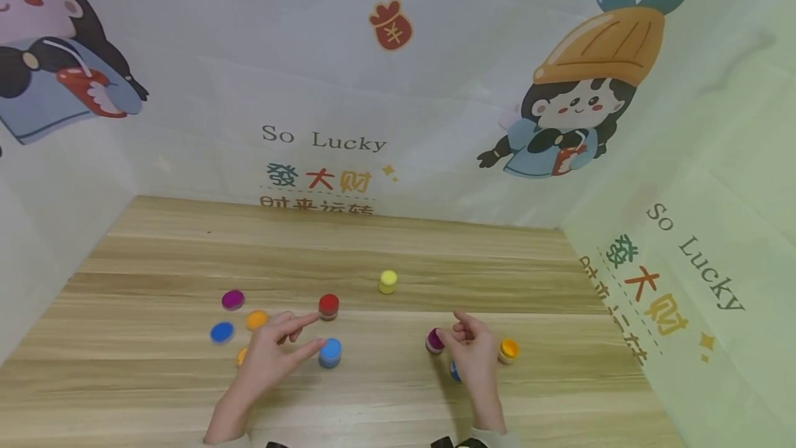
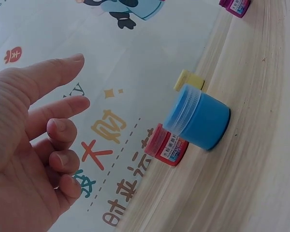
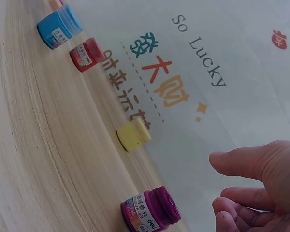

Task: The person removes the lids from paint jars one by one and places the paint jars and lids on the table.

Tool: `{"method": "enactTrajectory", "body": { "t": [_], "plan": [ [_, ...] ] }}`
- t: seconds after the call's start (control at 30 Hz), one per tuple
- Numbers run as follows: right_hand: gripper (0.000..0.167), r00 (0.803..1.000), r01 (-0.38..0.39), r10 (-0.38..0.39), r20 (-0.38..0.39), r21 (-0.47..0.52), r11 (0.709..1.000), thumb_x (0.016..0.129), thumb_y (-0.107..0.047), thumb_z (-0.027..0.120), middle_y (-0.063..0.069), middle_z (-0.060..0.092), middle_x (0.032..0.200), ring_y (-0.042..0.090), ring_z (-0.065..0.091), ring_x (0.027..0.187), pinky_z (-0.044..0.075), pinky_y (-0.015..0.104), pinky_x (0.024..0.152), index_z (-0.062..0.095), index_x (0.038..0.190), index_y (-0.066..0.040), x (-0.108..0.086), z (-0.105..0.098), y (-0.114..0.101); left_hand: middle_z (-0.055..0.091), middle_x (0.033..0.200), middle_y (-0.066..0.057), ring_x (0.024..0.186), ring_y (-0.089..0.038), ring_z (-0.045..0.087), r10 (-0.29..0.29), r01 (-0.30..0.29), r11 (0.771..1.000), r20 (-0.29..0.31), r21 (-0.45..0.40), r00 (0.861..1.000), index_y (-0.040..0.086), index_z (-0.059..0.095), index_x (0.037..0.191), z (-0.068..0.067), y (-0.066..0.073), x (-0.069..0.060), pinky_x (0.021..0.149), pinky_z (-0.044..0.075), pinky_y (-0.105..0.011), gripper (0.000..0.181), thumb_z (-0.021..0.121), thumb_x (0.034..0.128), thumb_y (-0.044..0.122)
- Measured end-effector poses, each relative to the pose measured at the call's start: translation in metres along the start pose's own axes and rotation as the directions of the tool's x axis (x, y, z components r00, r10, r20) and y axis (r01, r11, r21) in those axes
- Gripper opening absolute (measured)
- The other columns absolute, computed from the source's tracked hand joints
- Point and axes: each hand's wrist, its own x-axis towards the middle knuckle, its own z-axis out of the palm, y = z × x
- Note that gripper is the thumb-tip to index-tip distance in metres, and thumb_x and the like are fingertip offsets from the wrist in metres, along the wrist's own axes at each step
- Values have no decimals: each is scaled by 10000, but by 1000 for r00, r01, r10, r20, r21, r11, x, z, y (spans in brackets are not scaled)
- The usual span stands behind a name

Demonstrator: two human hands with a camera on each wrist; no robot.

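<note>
My left hand [image 1: 273, 351] hovers by a light blue paint jar [image 1: 331, 354] and a red paint jar [image 1: 329, 308], thumb and index finger spread apart and the other fingers curled loosely. Nothing is between them in the left wrist view, where the light blue jar [image 2: 203, 118] has its clear lid on. My right hand [image 1: 474, 355] is above the jars on the right and holds nothing. Its thumb stands apart from the fingers. Beside it is a lidless purple paint jar [image 1: 434, 342]; a dark blue jar [image 1: 455, 370] is mostly hidden under the hand. An uncapped orange-yellow jar [image 1: 508, 351] stands to its right.
Farther back stands a yellow jar [image 1: 388, 282]. Loose lids lie left of my left hand: purple [image 1: 233, 299], blue [image 1: 222, 332] and orange [image 1: 256, 320], plus another orange piece [image 1: 241, 357] partly covered by the hand. Printed cloth walls [image 1: 435, 123] border the wooden table [image 1: 385, 406].
</note>
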Motion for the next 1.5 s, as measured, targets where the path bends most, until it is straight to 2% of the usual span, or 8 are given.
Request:
{"method": "enactTrajectory", "body": {
  "t": [0.4,0.57,0.87,1.03,1.1,1.27,1.4,1.5],
  "plan": [
    [399,999,-7,6,31,35,999,703,-5,790,151,611,814,191,572,704,474,194,617,643,1056,113,0,10,-3,354,643,86,623,-112,334,25,-25,999,6,20,1000,24,716,1016,1,-2,2,542,278,-191,345,811,685,49],
    [384,998,19,-21,51,40,999,711,-2,784,127,620,807,150,558,688,473,202,609,646,1052,107,-4,17,-5,355,638,93,607,-99,327,50,-50,999,12,-4,999,17,713,1022,2,0,3,536,275,-192,354,811,684,50],
    [348,992,30,-38,122,67,997,724,-13,779,137,604,809,134,546,692,465,192,620,657,1031,96,-10,32,-9,382,617,50,587,-85,318,54,-53,998,39,-34,998,40,710,1046,5,-4,2,522,279,-202,376,818,691,97],
    [359,984,26,-38,174,71,997,727,-9,776,141,599,810,148,534,709,458,193,625,642,1038,110,-13,38,-9,394,622,38,597,-103,336,65,-64,998,32,-28,997,35,709,1028,6,-5,0,531,290,-200,376,824,673,76],
    [369,983,18,-29,181,64,998,723,-16,780,141,600,814,155,539,719,461,191,627,641,1042,106,-14,40,-9,398,629,33,605,-103,342,61,-61,998,26,-24,998,42,711,1011,6,-6,-1,535,293,-197,360,823,670,65],
    [385,980,-16,3,197,65,998,727,-21,778,159,602,845,165,547,744,474,191,643,637,1067,94,-16,43,-8,427,644,-18,629,-87,362,8,-7,999,28,-45,1000,80,713,968,4,-8,-4,530,316,-193,310,820,678,62],
    [393,977,-39,21,213,82,996,732,-17,773,171,594,866,170,549,754,474,181,646,631,1080,96,-17,43,-9,471,676,-60,655,-152,414,-6,7,998,28,-62,1000,93,706,941,2,-9,-5,553,359,-199,292,818,677,41],
    [399,975,-48,27,219,95,994,732,-15,772,163,586,867,181,550,761,464,160,639,625,1084,102,-18,43,-10,490,708,5,669,-170,448,-2,3,998,24,-60,1000,93,699,920,2,-10,-6,582,396,-207,282,822,672,36]
  ]
}}
